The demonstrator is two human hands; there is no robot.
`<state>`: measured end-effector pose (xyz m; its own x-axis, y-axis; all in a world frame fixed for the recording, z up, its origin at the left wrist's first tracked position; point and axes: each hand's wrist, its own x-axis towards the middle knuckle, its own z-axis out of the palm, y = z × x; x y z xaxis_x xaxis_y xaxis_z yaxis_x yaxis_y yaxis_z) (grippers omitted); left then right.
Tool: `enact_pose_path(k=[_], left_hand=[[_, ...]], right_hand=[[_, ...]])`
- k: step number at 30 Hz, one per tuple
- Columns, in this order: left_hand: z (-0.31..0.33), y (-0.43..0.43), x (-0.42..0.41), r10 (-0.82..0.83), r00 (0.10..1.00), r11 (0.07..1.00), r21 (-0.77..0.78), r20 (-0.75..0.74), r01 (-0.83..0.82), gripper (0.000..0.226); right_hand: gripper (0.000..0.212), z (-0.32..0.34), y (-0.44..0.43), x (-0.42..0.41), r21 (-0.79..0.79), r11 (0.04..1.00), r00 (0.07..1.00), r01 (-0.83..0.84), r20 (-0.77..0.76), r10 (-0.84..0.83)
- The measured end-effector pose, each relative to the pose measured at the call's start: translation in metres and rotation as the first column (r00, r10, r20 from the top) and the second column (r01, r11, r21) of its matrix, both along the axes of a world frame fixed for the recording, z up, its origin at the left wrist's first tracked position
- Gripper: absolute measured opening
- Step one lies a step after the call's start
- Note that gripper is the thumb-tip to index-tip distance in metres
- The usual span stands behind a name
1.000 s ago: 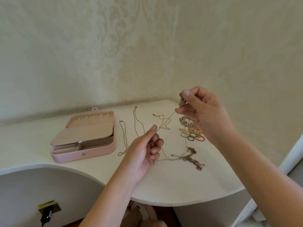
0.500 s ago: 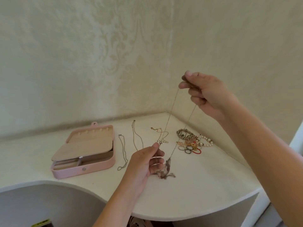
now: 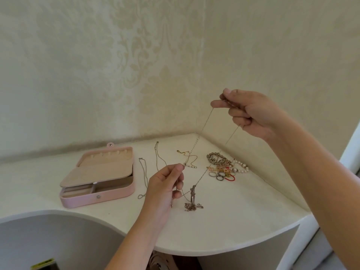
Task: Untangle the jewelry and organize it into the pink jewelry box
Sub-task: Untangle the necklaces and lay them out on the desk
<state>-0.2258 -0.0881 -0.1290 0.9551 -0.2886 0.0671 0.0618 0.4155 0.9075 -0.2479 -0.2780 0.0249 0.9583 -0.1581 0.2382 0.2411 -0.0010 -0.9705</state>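
Note:
My right hand point(image 3: 249, 112) is raised near the wall corner and pinches a thin silver chain point(image 3: 206, 121), which hangs down in two strands. Its lower end is a tangled knot of chains and pendants point(image 3: 191, 199) touching the white desk point(image 3: 224, 221). My left hand point(image 3: 165, 184) pinches one strand of the same chain just left of the knot. The pink jewelry box point(image 3: 101, 197) lies open at the left, its beige inner flap partly over the compartments. A heap of bracelets, rings and pearls point(image 3: 226, 166) sits by the right wall.
Two loose silver chains point(image 3: 144, 176) lie between the box and my left hand, and a gold chain point(image 3: 188, 158) lies behind my fingers. Walls close off the desk at the back and right. The desk's front edge curves inward at the lower left.
My right hand has lifted from just over the jewelry heap to well above the desk, drawing the chain taut and dragging the knot up from lying flat. My left hand kept its pinch.

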Motion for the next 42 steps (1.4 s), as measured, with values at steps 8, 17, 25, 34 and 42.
enact_pose_path(k=[8,17,25,34,42], left_hand=[[-0.006,-0.002,0.004,0.036,0.999,0.999,0.033,0.001,-0.036,0.024],[-0.021,-0.003,0.014,0.272,0.953,0.869,0.391,0.136,-0.304,0.015],[-0.021,-0.001,0.015,0.395,0.843,0.716,0.452,0.365,-0.531,0.009],[-0.023,-0.037,-0.034,-0.141,0.767,0.586,0.677,0.626,-0.445,0.025],[-0.021,-0.057,-0.033,-0.312,0.784,0.704,0.685,0.536,-0.188,0.010]], right_hand=[[0.020,-0.028,-0.026,-0.006,0.099,0.994,0.999,0.041,-0.013,-0.040],[0.023,-0.062,-0.065,-0.021,0.266,0.961,0.996,0.083,-0.008,-0.084],[0.025,-0.065,-0.079,-0.036,0.264,0.957,0.992,0.123,0.001,-0.128],[0.022,-0.030,-0.038,-0.027,0.104,0.993,0.997,0.052,0.043,-0.057],[0.016,0.016,-0.022,-0.026,-0.173,0.985,0.999,-0.024,0.017,0.027]])
